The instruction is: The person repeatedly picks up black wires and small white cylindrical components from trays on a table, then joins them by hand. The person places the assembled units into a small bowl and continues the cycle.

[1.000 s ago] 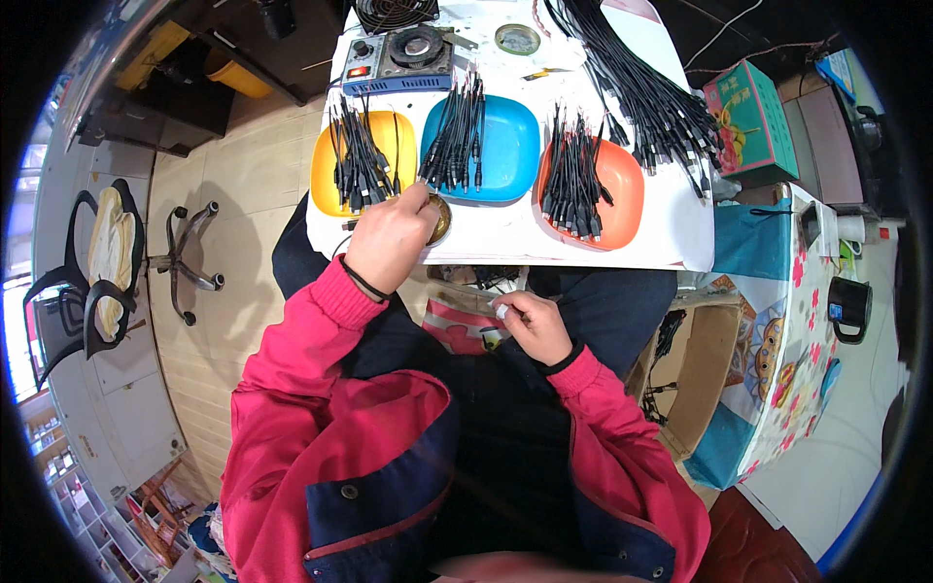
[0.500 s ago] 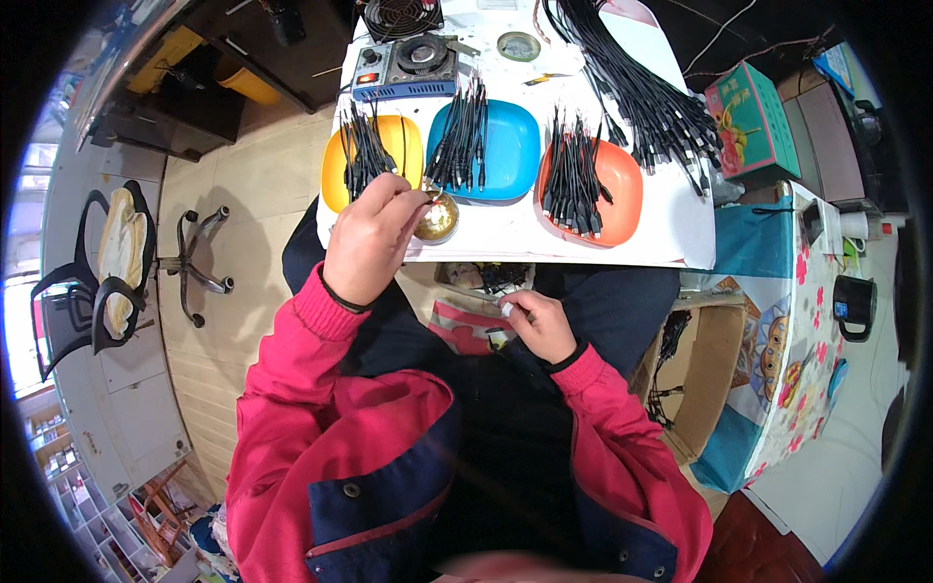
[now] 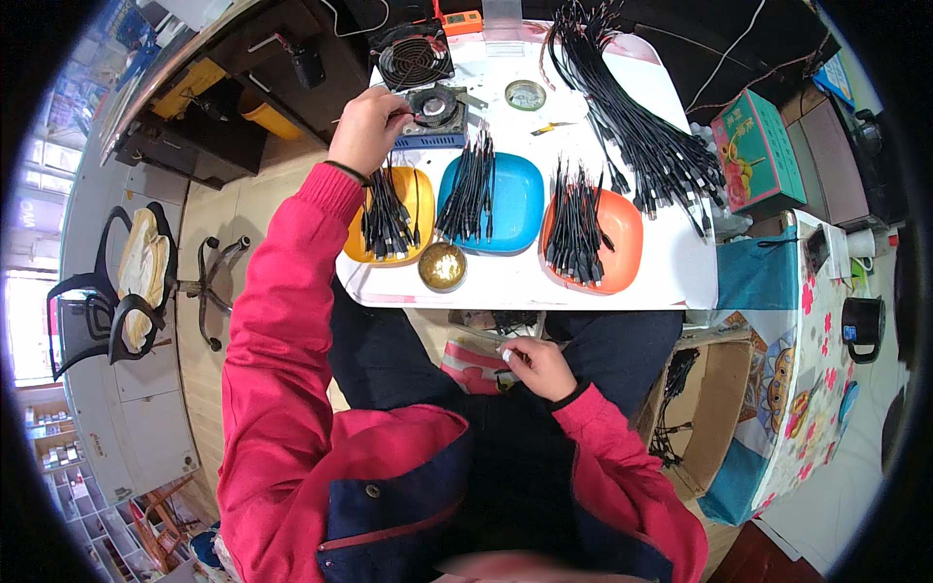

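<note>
My left hand [image 3: 371, 131] reaches far forward over the left end of a small blue-and-grey heating device [image 3: 434, 119] with a round dark pot on top. Its fingers are pinched at the edge of the pot; what sits between them is too small to make out. Below that arm's reach stand a yellow tray [image 3: 424, 199] with black cables [image 3: 389, 219] in it and a small round tin [image 3: 443, 267] of yellowish paste. My right hand [image 3: 541, 369] rests low above my lap, fingers curled together, with something white at the fingertips. Whether it grips anything is unclear.
A blue tray [image 3: 520, 199] and an orange tray [image 3: 627, 238] hold more black cables. A thick cable bundle [image 3: 651, 136] lies at the back right. Behind the device stands a black fan [image 3: 415, 60]; a round glass dish [image 3: 525, 94] is nearby. An open cardboard box [image 3: 714, 418] stands right.
My left hand has moved forward from above the paste tin to the heating device, staying pinched. The view has tilted, so the table appears lower. My right hand stays over my lap.
</note>
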{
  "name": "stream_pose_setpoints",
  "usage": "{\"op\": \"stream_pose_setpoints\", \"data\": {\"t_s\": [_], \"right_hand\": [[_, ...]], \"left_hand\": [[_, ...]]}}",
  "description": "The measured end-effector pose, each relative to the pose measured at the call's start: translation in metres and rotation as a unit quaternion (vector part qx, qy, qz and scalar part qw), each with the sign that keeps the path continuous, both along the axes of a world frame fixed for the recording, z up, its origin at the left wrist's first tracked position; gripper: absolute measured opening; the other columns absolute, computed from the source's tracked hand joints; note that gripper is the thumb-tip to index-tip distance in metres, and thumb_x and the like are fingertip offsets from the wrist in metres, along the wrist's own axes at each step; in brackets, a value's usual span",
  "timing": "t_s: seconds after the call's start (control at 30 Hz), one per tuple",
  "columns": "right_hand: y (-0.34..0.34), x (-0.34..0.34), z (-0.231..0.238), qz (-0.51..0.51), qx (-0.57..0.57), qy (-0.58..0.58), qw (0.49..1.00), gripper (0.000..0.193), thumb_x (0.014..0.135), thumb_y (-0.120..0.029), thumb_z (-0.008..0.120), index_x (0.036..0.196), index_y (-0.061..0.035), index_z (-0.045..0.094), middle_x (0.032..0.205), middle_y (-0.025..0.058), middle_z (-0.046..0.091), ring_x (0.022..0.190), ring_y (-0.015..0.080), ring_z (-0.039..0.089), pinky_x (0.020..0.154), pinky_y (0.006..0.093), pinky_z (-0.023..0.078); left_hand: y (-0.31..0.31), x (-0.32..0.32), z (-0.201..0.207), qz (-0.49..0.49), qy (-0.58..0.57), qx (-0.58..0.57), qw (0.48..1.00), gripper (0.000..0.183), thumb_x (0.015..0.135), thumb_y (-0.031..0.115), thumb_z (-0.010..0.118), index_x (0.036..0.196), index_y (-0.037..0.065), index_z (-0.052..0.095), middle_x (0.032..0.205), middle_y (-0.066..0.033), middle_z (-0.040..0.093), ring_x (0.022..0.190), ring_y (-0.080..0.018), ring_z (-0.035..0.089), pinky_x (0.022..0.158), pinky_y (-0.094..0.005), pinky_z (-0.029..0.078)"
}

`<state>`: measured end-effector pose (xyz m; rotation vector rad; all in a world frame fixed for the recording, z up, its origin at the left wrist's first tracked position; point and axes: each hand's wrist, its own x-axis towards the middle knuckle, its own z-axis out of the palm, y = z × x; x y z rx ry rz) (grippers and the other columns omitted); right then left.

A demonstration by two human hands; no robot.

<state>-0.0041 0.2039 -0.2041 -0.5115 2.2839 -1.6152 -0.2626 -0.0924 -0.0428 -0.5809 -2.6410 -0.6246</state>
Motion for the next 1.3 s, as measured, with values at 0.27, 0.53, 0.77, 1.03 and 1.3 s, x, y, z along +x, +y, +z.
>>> {"op": "stream_pose_setpoints", "data": {"t_s": [0.27,0.53,0.77,1.03,1.3], "right_hand": [[0.002,-0.003,-0.004,0.026,0.000,-0.013,1.000,0.013,0.090,-0.015,0.060,0.097,-0.0045,0.064,0.086,0.0147,0.066,0.078,0.0342,0.065,0.069,0.0400,0.051],[0.003,-0.004,-0.003,0.055,0.027,-0.020,0.998,0.019,0.093,-0.021,0.056,0.100,-0.0049,0.063,0.089,0.0164,0.066,0.083,0.0364,0.064,0.072,0.0430,0.050],[0.005,-0.005,-0.002,0.060,0.043,-0.031,0.997,0.021,0.093,-0.022,0.055,0.100,-0.0047,0.064,0.091,0.0165,0.066,0.086,0.0363,0.064,0.074,0.0434,0.050],[0.007,0.000,-0.009,0.043,0.043,0.010,0.998,0.018,0.092,-0.021,0.056,0.097,-0.0049,0.063,0.088,0.0160,0.065,0.083,0.0360,0.063,0.073,0.0437,0.050],[0.010,0.007,-0.013,-0.017,0.069,0.023,0.997,0.014,0.088,-0.015,0.058,0.096,-0.0044,0.065,0.085,0.0163,0.065,0.079,0.0365,0.064,0.069,0.0418,0.051]], "left_hand": [[-0.002,-0.049,-0.028,0.010,-0.050,-0.090,0.995,0.009,0.079,0.009,0.068,0.084,0.003,0.071,0.084,-0.0155,0.062,0.085,-0.0343,0.063,0.076,-0.0433,0.051],[0.004,-0.063,-0.022,0.025,-0.064,-0.194,0.979,0.009,0.078,0.009,0.068,0.084,0.001,0.069,0.087,-0.0161,0.063,0.086,-0.0349,0.064,0.076,-0.0429,0.052],[0.010,-0.064,-0.021,0.022,-0.065,-0.204,0.977,0.010,0.078,0.008,0.067,0.085,0.001,0.070,0.086,-0.0155,0.062,0.085,-0.0350,0.063,0.076,-0.0431,0.051],[0.010,-0.066,-0.027,0.036,-0.063,-0.210,0.975,0.010,0.079,0.008,0.067,0.086,0.002,0.071,0.087,-0.0161,0.062,0.086,-0.0353,0.063,0.076,-0.0435,0.051],[-0.003,-0.032,-0.003,0.046,0.033,-0.104,0.993,0.008,0.081,0.009,0.066,0.085,0.003,0.069,0.088,-0.0146,0.061,0.084,-0.0352,0.063,0.074,-0.0430,0.050]]}}
